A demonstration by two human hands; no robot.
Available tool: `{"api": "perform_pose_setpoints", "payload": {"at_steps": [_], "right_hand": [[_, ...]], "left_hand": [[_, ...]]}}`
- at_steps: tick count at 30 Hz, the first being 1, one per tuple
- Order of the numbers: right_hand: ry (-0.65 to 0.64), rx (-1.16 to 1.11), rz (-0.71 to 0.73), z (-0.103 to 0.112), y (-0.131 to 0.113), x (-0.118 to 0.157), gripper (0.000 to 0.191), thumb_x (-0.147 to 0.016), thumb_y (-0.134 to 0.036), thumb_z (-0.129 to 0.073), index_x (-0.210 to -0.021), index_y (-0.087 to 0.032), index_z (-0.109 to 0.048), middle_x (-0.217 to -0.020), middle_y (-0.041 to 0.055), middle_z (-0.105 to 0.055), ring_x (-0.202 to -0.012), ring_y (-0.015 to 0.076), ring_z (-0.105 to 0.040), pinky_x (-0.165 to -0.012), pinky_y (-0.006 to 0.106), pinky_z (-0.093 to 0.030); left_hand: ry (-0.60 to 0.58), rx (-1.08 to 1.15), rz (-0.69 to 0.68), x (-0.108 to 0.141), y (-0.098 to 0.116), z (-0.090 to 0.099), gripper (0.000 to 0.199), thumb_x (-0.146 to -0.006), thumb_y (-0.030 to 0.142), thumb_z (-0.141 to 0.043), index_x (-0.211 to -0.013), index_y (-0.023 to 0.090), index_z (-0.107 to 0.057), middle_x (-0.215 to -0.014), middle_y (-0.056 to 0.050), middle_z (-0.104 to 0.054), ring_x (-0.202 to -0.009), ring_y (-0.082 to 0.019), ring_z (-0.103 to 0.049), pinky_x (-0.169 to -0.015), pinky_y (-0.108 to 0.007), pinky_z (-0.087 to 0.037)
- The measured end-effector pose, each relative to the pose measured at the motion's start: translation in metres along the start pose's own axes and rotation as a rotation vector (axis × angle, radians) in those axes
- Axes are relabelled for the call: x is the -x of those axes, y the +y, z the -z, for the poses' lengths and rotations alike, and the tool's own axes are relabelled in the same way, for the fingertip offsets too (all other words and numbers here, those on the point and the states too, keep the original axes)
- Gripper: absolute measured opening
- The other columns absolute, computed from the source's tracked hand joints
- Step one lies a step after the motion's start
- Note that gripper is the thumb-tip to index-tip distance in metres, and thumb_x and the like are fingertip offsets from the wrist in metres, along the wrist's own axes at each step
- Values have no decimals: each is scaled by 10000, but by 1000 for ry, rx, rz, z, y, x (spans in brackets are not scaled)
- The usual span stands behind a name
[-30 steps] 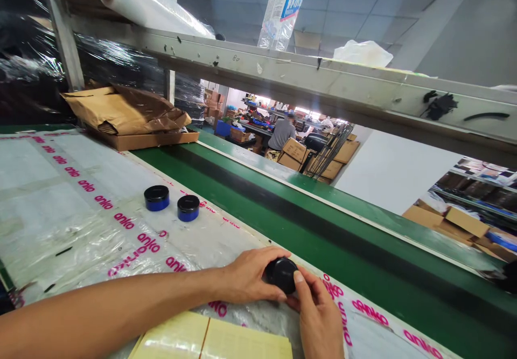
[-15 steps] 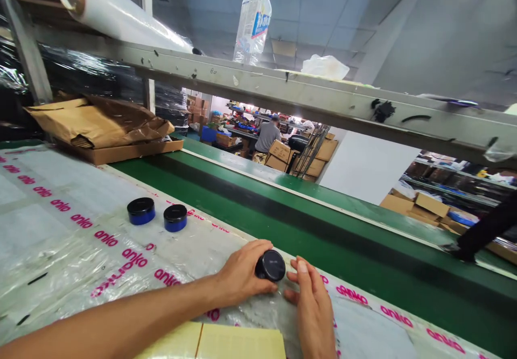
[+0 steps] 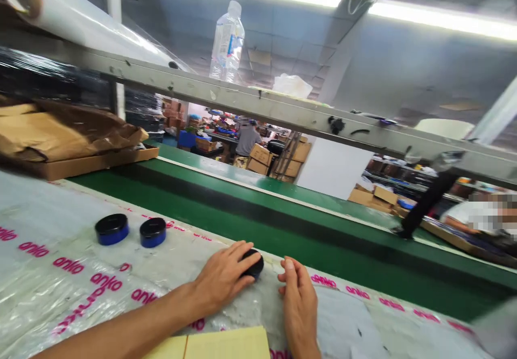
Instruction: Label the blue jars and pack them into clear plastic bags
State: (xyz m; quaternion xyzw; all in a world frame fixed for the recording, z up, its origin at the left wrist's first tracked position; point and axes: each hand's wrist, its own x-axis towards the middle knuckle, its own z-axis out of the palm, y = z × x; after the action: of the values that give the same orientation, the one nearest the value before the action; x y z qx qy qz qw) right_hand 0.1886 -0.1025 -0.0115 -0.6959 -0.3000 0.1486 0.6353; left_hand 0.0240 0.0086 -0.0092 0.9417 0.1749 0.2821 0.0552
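My left hand point(image 3: 226, 275) is wrapped round a round black-lidded jar point(image 3: 253, 265) near the far edge of the plastic-covered table point(image 3: 161, 267). Just right of the jar, my right hand point(image 3: 298, 297) has its thumb and fingertips pressed together; whether something small is between them cannot be made out. Two more jars with black lids and blue bases, one point(image 3: 112, 229) farther left and one point(image 3: 153, 232) beside it, stand upright on the plastic. A yellow sheet point(image 3: 228, 344) lies below my hands.
Beyond the table runs a green conveyor belt point(image 3: 210, 200). An open carton with brown paper point(image 3: 100, 159) is at the left. A metal shelf beam point(image 3: 294, 112) crosses above, bearing a plastic bottle point(image 3: 228, 46). Two people are in the background.
The view has shifted to the right. My left hand has moved from the jar's side to over its lid, and its fingers now cover part of the lid. My right fingers have closed together more.
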Motion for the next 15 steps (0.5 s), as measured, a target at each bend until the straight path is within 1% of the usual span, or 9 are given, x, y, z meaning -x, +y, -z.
{"api": "perform_pose_setpoints", "payload": {"at_steps": [2, 4, 6, 8, 10, 12, 13, 14, 15], "right_hand": [[34, 3, 52, -4, -6, 2, 567, -875, -681, -474, -1070, -191, -681, -1047, 104, -745, -855, 269, -675, -710, 378, -532], [71, 24, 112, -4, -14, 2, 518, -902, -635, -453, -1018, -192, -697, -965, 86, -754, -811, 247, -680, -676, 345, -533], [109, 58, 164, 3, -22, 4, 502, -945, -603, -417, -1045, -194, -691, -966, 71, -751, -817, 226, -685, -678, 320, -535], [130, 105, 211, 16, -30, 13, 488, -986, -575, -387, -1063, -197, -686, -972, 59, -744, -832, 209, -679, -698, 302, -532], [119, 169, 252, 37, -35, 28, 456, -1005, -551, -393, -1023, -210, -695, -952, 44, -734, -843, 199, -667, -737, 295, -523], [82, 253, 287, 65, -30, 45, 410, -993, -542, -444, -934, -233, -707, -944, 36, -727, -870, 207, -653, -784, 306, -511], [66, 301, 294, 81, -24, 52, 391, -974, -549, -483, -904, -243, -716, -952, 42, -725, -887, 222, -651, -784, 317, -509], [68, 351, 295, 99, -15, 58, 383, -938, -575, -534, -908, -249, -734, -984, 63, -724, -927, 256, -646, -784, 344, -509], [100, 401, 292, 117, -4, 62, 397, -877, -609, -600, -904, -243, -751, -1024, 100, -722, -990, 308, -631, -828, 397, -502]], "left_hand": [[19, -37, -17, -1, -4, -3, 442, -946, 261, -656, -1381, 276, -574, -1468, -110, -572, -1353, -343, -535, -1069, -529, -507], [65, -8, -6, -3, -8, -8, 407, -998, 303, -555, -1402, 255, -561, -1462, -127, -576, -1267, -320, -620, -1032, -489, -539], [87, 69, -1, -5, -11, -11, 463, -1015, 347, -505, -1469, 262, -488, -1488, -120, -557, -1203, -307, -669, -989, -455, -567], [89, 132, 29, -6, -11, -12, 585, -1010, 359, -502, -1562, 258, -336, -1469, -119, -578, -1185, -315, -681, -961, -451, -577], [89, 152, 45, -5, -9, -11, 649, -996, 352, -519, -1586, 243, -272, -1453, -125, -592, -1199, -328, -672, -967, -470, -569], [99, 154, 38, -4, -8, -9, 629, -978, 348, -539, -1560, 243, -323, -1461, -127, -584, -1217, -334, -659, -984, -482, -557], [108, 158, 34, -4, -8, -9, 613, -969, 346, -549, -1542, 245, -355, -1467, -124, -579, -1226, -334, -653, -994, -481, -552], [118, 165, 33, -3, -8, -9, 604, -961, 343, -559, -1529, 247, -376, -1467, -120, -580, -1228, -332, -652, -998, -475, -551], [126, 174, 32, -3, -8, -9, 599, -954, 338, -568, -1519, 249, -390, -1461, -117, -586, -1227, -329, -653, -1001, -469, -551]]}}
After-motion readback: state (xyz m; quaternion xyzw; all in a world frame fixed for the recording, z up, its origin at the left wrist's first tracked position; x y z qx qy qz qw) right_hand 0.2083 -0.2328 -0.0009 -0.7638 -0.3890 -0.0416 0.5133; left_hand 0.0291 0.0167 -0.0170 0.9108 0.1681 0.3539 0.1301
